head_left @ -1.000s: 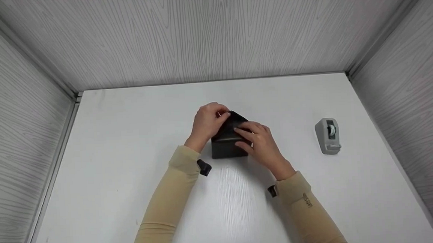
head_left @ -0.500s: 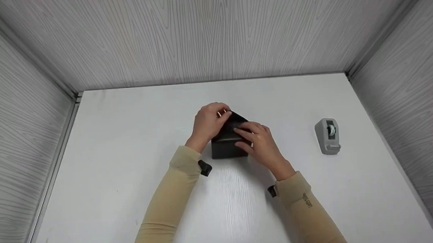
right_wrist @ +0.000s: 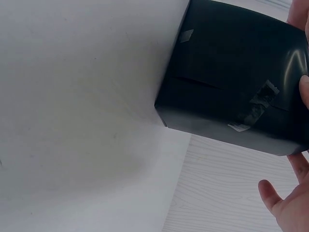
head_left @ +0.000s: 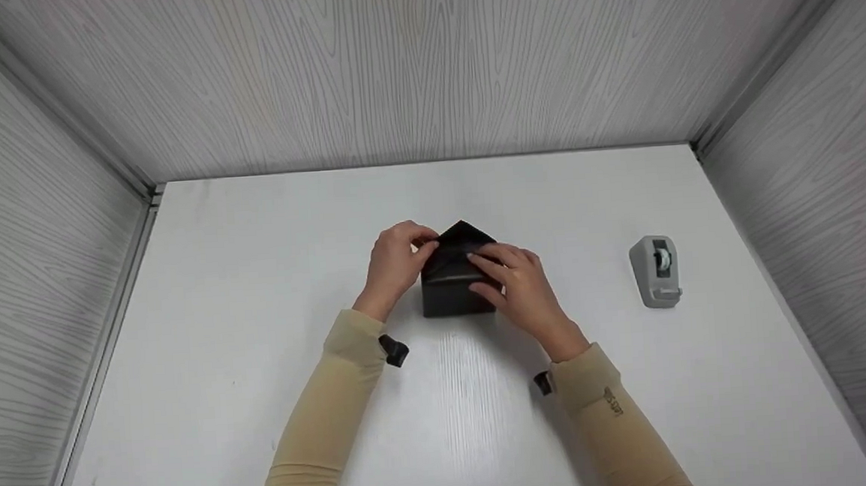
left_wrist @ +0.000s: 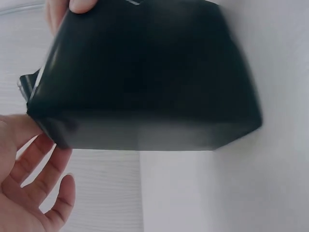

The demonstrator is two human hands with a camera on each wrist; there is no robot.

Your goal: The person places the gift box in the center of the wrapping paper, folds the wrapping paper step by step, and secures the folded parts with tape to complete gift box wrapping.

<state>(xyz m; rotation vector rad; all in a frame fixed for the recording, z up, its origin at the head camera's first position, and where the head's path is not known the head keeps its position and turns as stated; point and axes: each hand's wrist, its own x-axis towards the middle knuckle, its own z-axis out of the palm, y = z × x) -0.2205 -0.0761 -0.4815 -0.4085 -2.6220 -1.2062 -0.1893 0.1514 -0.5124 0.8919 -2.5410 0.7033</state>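
Observation:
A box (head_left: 451,298) covered in glossy black wrapping paper stands near the middle of the white table. At its far side the paper rises in a pointed flap (head_left: 464,233). My left hand (head_left: 393,264) pinches the paper at the box's far left edge between thumb and fingertips. Over the right side lies my right hand (head_left: 526,290), holding the box with fingers on top and the thumb at the near face. In the right wrist view, strips of clear tape (right_wrist: 264,94) stick to the black paper.
A grey tape dispenser (head_left: 657,273) with a roll of tape stands on the table (head_left: 255,284) to the right of the hands. Pale wood-grain panels (head_left: 422,71) enclose the table at the back and both sides.
My left hand has slid left and slightly toward me, off the flap's tip and down its left edge, leaving the tip uncovered. The right hand and the box have stayed put.

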